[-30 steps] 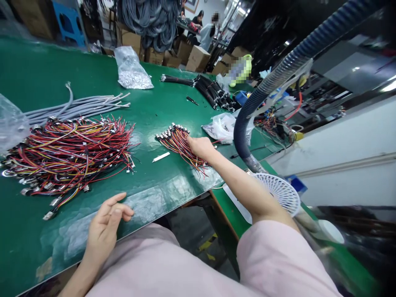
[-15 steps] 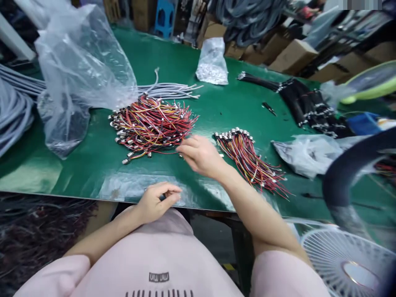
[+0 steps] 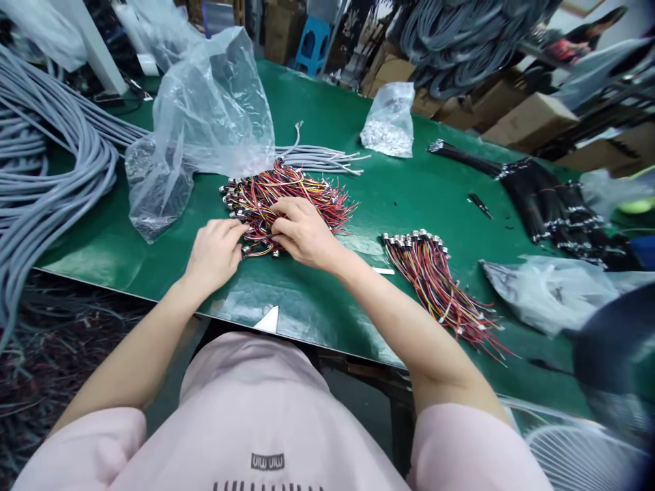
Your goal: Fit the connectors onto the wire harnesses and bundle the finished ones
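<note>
A heap of wire harnesses (image 3: 312, 187), with red, black, yellow and white wires and metal connectors, lies on the green table (image 3: 327, 293). At the heap's left edge, my left hand (image 3: 217, 252) has its fingers curled by the connector ends; what is between them is hidden. My right hand (image 3: 306, 233) reaches over the front of the heap, fingers closed on the wires of a harness. To the right, a separate bundle of harnesses (image 3: 434, 279) lies with its connectors lined up at the upper end. A small white strip (image 3: 383, 271) lies beside that bundle.
A clear plastic bag (image 3: 215, 102) stands behind the heap, near grey cables (image 3: 66, 150). Farther back is a bag of small parts (image 3: 389, 123). Black cables (image 3: 542, 198), a white plastic bag (image 3: 552, 290) and a dark hose (image 3: 619, 354) are at right.
My right hand has moved from the separate bundle leftward to the heap. My left hand has come forward from the table edge to the heap's connectors. The view has turned left.
</note>
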Demonstrator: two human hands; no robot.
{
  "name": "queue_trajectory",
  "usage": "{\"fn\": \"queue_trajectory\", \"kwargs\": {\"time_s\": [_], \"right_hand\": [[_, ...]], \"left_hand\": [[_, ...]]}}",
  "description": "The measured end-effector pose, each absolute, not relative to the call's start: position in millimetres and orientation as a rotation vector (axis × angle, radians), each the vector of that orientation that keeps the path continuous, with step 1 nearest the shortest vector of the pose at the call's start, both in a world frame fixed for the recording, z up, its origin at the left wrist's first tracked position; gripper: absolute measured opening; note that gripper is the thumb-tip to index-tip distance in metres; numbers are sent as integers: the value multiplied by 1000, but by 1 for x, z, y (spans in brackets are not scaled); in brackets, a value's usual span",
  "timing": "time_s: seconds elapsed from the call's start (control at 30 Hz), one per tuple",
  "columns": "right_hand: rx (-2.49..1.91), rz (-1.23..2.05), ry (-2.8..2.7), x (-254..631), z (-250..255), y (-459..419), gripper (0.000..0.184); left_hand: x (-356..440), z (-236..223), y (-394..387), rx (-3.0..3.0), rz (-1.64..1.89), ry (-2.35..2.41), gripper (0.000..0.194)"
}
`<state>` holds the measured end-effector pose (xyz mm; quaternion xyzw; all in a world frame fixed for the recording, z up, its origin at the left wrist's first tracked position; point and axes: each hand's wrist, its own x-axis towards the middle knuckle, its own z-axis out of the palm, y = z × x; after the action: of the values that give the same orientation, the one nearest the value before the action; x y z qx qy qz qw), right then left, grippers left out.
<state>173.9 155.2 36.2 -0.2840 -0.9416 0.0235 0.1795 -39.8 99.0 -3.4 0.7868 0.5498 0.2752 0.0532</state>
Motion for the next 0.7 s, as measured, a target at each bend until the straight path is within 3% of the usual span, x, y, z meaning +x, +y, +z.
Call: {"fn": "queue_trajectory", "kwargs": {"time_s": [0.17, 0.33, 0.4, 0.53, 0.7], "right_hand": [[-820, 433, -2459, 187, 77, 142, 17], [-899, 549, -2339, 206, 111, 112, 15], [-927, 586, -2367, 209, 118, 99, 15], [-970, 686, -2423, 225, 122, 80, 13], [-1049, 1063, -2312, 276, 105, 62, 17]], "left_hand": [[-39, 16, 118, 2357, 816, 1441, 25], [-14, 51, 98, 1672, 1061, 1036, 42], [2, 62, 86, 1447, 979, 848, 52], [31, 65, 68, 1348, 741, 714, 43], [39, 45, 53, 1221, 555, 665, 41]]}}
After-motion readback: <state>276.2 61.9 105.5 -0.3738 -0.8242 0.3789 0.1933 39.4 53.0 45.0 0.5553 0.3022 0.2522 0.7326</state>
